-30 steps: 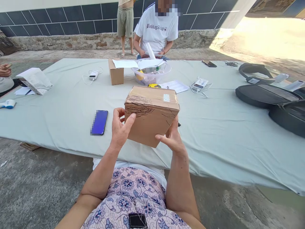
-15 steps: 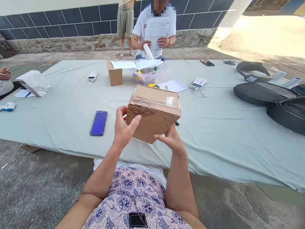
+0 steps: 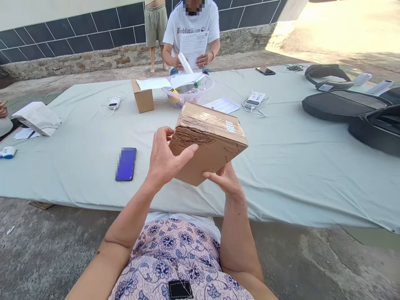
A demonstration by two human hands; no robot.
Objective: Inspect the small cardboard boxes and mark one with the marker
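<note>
A taped brown cardboard box (image 3: pixel 209 141) is held in the air above the pale green mat (image 3: pixel 78 137), tilted with one corner pointing down. My left hand (image 3: pixel 164 160) grips its left side, thumb laid across the front face. From underneath, my right hand (image 3: pixel 225 181) supports the lower right edge, fingers curled against the box. A small white label sits on the box's top face. Black scribbles mark the left side.
A blue phone (image 3: pixel 126 163) lies left of my hands. Further back are a small open carton (image 3: pixel 143 98), a clear bowl (image 3: pixel 187 89) of items and papers. A seated person (image 3: pixel 191 35) across holds a sheet. Black cases (image 3: pixel 343 106) lie right.
The box has turned clockwise and tilted, its right corner swinging out further. Both hands kept their hold. The person across lowered the sheet slightly, and my view shifted right.
</note>
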